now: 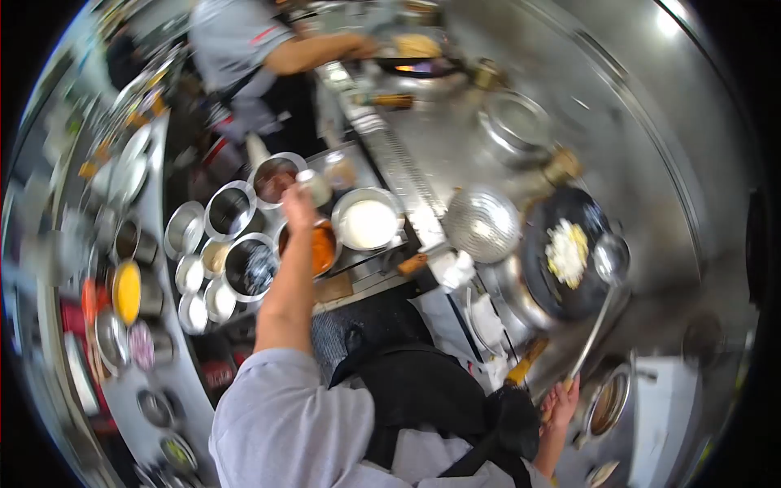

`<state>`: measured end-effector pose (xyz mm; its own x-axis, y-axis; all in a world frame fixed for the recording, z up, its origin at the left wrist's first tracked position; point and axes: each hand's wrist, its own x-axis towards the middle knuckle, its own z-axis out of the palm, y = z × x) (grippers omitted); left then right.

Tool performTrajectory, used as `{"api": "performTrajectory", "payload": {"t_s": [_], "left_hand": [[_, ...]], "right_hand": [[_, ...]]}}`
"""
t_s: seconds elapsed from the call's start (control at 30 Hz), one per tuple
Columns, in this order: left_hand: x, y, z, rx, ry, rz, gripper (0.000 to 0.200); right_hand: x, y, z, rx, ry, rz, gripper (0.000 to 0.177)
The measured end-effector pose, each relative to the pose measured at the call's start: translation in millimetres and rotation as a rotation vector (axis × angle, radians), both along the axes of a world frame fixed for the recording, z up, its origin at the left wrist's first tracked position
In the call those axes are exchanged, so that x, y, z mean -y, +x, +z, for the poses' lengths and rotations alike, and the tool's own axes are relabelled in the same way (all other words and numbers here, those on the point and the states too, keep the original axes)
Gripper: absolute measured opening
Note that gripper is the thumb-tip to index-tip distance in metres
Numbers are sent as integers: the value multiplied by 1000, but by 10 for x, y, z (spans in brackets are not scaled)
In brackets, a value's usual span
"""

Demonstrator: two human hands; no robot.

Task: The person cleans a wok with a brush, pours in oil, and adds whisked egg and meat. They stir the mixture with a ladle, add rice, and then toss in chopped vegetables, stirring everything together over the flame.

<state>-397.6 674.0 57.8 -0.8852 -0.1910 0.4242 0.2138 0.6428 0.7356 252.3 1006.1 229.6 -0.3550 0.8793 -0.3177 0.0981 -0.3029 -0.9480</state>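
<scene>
One bump from the left hand point(299, 211), grip unclear, could topple the jar point(316, 189) at its one o'clock. The right hand point(560, 405) clasps the ladle point(612, 260); jerking it could spill food point(567, 254).

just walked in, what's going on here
A cook's right hand grips a ladle, its bowl at the edge of a dark wok that holds white and yellow food. The left hand is stretched out over a cluster of containers, by a white-topped jar; blur hides whether it grips anything. Farther up the line, another person reaches an arm toward a spot where flame shows.
</scene>
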Motion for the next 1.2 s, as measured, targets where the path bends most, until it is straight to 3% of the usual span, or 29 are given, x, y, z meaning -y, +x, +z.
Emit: {"api": "performTrajectory", "payload": {"t_s": [0.03,0.07,0.1,0.13,0.2,0.23,0.27,0.33,0.4,0.43,0.5,0.53,0.57,0.6,0.63,0.7,0.73,0.77,0.87,0.93,1.0,1.13,1.2], "left_hand": [[65,-232,-87,172,-1,-31,20],[63,-422,-246,35,98,-79,17],[172,-707,-411,-246,-303,-173,15],[73,-510,82,-58,-143,-278,14],[-27,-504,572,44,-347,-184,19],[-47,-608,684,-85,-111,-323,20],[-292,-269,1307,-72,-200,-217,19],[-683,-98,2048,-357,-227,-360,18],[-1303,245,2897,-406,-242,-407,20],[-1707,487,3281,-557,-180,-569,19],[-2468,682,3782,-555,-147,-805,16],[-2936,848,4000,-680,-300,-849,13],[-3404,1237,4230,-520,-459,-964,14],[-3829,1664,4339,-605,-660,-999,16],[-4278,1724,4224,-665,-817,-1143,18],[-5109,2370,3952,-424,-1324,-1074,24],[-5387,2666,3758,-326,-1409,-1139,28],[-5696,2806,3429,-380,-1518,-1223,30],[-6252,3354,2712,-351,-1569,-1336,30],[-6340,3449,2472,-323,-1453,-1400,32],[-6381,3361,2453,-294,-1372,-1398,30],[-5999,3074,2917,-348,-1353,-1398,28],[-5711,2869,3163,-318,-1092,-1294,23]], "right_hand": [[-54,138,-173,7,0,-90,71],[-8,129,-99,-9,-6,-53,72],[9,129,-83,-10,-18,-75,73],[-3,150,-34,-9,-17,-70,72],[-63,262,14,6,-32,-23,71],[-92,284,40,4,-63,-34,72],[-130,377,-17,-53,-100,-30,72],[-181,490,-85,-93,-155,-51,73],[-287,574,-177,-144,-192,-1,75],[-327,572,-156,-145,-238,-14,77],[-427,620,-173,-172,-263,66,77],[-485,634,-150,-184,-288,96,77],[-546,632,-132,-191,-298,90,77],[-622,629,-109,-196,-317,139,76],[-678,631,-110,-200,-334,189,76],[-760,644,-154,-221,-366,217,76],[-811,638,-172,-239,-386,247,75],[-844,638,-137,-261,-429,250,73],[-902,662,31,-222,-503,230,73],[-944,717,1,-268,-513,242,73],[-998,755,-63,-269,-512,252,73],[-1145,645,-162,-285,-450,286,73],[-1216,556,-205,-128,-294,320,72]]}}
